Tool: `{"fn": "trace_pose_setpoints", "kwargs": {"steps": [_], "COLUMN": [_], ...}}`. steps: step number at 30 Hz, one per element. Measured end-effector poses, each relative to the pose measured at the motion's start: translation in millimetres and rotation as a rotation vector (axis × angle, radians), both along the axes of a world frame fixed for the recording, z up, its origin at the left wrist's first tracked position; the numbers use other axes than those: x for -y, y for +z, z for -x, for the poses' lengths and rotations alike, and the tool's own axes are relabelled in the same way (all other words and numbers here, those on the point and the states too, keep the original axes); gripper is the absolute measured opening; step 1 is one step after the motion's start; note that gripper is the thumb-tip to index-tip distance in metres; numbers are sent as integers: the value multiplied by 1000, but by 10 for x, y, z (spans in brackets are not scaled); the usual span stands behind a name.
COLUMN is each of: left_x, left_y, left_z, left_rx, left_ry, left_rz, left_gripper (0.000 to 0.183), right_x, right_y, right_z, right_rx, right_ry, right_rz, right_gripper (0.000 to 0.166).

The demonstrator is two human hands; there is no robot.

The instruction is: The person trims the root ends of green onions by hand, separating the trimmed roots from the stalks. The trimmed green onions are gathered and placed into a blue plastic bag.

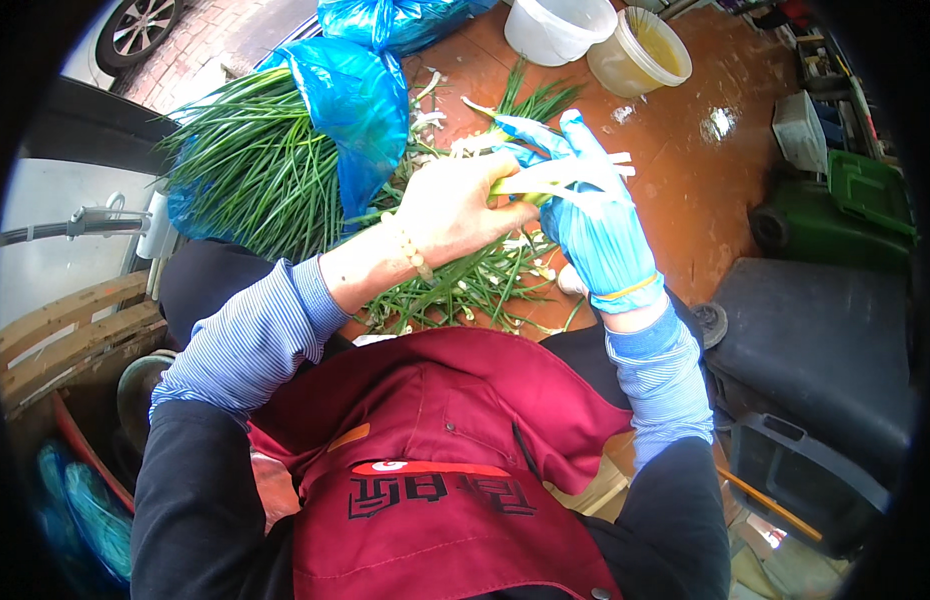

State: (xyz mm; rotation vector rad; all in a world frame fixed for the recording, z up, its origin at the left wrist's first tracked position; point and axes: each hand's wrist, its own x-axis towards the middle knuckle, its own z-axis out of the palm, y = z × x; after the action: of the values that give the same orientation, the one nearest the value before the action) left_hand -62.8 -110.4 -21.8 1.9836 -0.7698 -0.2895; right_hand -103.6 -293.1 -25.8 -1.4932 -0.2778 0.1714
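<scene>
My left hand (453, 206), bare with a beaded bracelet, is closed around green onions (543, 178) near their white ends. My right hand (596, 217), in a blue disposable glove held by a yellow band at the wrist, touches the same white stalks; its fingers are partly spread and a peeled strip hangs by them. A large bundle of green onions (262, 165) lies at the left, partly covered by a blue plastic bag (352, 97). Beyond my hands a smaller bunch of green onions (543, 101) rests on the floor. Loose leaves and trimmings (472, 285) are strewn beneath my hands.
Two plastic buckets, one white (558, 30) and one yellowish (637, 56), stand at the far side. Another blue bag (397, 22) is at the top. Black bins (810, 337) and a green bin (870, 195) stand at the right; a wooden pallet (74, 322) is at the left.
</scene>
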Motion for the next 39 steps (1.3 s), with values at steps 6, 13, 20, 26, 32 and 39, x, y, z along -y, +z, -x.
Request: {"fn": "trace_pose_setpoints", "kwargs": {"steps": [6, 13, 20, 26, 32, 39], "left_x": [-136, -185, -205, -322, -473, -557], "left_y": [-80, -35, -65, -35, -6, 12], "left_z": [-270, -286, -246, -264, -194, -213], "left_rx": [-807, -912, -967, -943, -947, -929], "left_ry": [-10, -181, -59, -117, -117, -156], "left_rz": [276, 376, 434, 354, 350, 327], "left_gripper": [16, 17, 17, 17, 18, 19], "right_x": [-91, -40, -230, -239, -109, -110], "right_y": [302, 290, 442, 539, 467, 432], "right_z": [-145, -97, -53, -8, 18, 38], "right_rx": [-454, -317, -418, -344, -439, -502], "right_ry": [-333, -343, -216, -157, -149, -98], "right_rz": [-320, -143, 71, 372, 98, -2], "right_gripper": [32, 29, 27, 25, 27, 27]}}
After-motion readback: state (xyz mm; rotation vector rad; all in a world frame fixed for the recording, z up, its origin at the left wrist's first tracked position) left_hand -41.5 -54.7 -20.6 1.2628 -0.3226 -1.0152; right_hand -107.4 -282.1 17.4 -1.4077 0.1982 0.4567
